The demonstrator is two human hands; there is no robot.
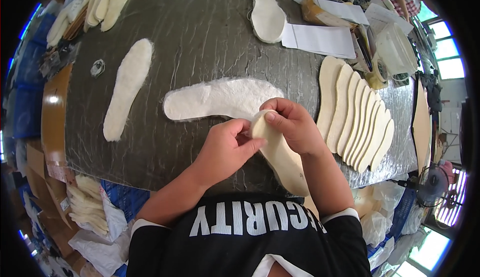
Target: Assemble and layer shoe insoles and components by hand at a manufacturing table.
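Held a cream insole (278, 154) by its upper end in both hands, above the near side of the dark table (210, 37). Pinched its left edge with the left hand (225, 147), thumb pressed on the pale face, and clamped its top rim between thumb and fingers of the right hand (295, 124). Could not see the left fingertips clearly behind it. Saw its lower end slanting down and right toward the black shirt (165, 242), beside the right forearm (327, 182). Had a fluffy white insole (215, 99) just beyond, lying crosswise, partly hidden at its right end by the right hand and the held piece. Found a row of overlapping cream insoles (345, 112) close past the right forearm, and a second fluffy insole (129, 89) well apart on the left, near a small coil of thread (95, 71). Met clutter at the far right: a white sheet (320, 39) touching a single insole (267, 17), a tan container (311, 11) and a white tub (392, 47). Noticed more insoles piled at the far left (112, 2), and a desk fan (432, 187) beyond the table's right edge
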